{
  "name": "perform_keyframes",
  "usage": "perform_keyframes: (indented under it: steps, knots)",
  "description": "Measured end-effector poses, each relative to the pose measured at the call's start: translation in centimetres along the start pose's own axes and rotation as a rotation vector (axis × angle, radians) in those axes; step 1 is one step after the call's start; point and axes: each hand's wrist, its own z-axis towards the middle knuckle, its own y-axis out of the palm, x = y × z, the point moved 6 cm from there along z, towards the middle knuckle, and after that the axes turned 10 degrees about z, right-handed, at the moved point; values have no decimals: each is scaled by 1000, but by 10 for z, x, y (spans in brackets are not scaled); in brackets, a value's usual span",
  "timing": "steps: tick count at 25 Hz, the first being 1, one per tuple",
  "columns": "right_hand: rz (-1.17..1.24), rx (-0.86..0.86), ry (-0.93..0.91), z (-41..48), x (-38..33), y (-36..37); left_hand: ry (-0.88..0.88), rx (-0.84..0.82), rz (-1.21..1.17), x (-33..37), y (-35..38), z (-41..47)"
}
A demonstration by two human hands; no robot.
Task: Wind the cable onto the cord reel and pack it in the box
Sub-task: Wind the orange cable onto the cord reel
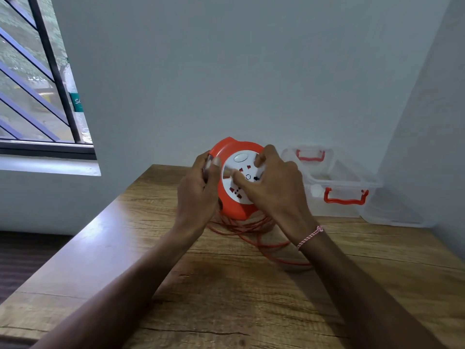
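Observation:
An orange cord reel with a white round socket face is held tilted above the wooden table. My left hand grips its left rim, thumb on the front edge. The fingers of my right hand are pressed on the white face. Loose loops of orange cable lie on the table below the reel, partly hidden by my right wrist. The clear plastic box with red latches stands open at the back right.
The clear box lid lies beside the box against the right wall. A barred window is at the upper left. The table's left edge drops to a dark floor.

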Motion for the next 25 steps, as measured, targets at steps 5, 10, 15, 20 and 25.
perform_keyframes:
  steps: [5, 10, 15, 20, 25]
  knots:
    - [-127, -77, -356, -3, -11, -15, -48, 3, -66, -7, -5, 6]
    - [-526, -235, -580, -9, -12, -3, -63, 0, -76, -10, -6, 7]
    - [-541, -185, -659, -8, -18, -7, -48, 4, -50, -9, -5, 7]
    - [-237, 19, -303, -1, -13, -5, 12, 44, -29, 0, -3, 1]
    - [16, 21, -102, 3, -1, -4, 6, 45, -8, -2, -3, 2]
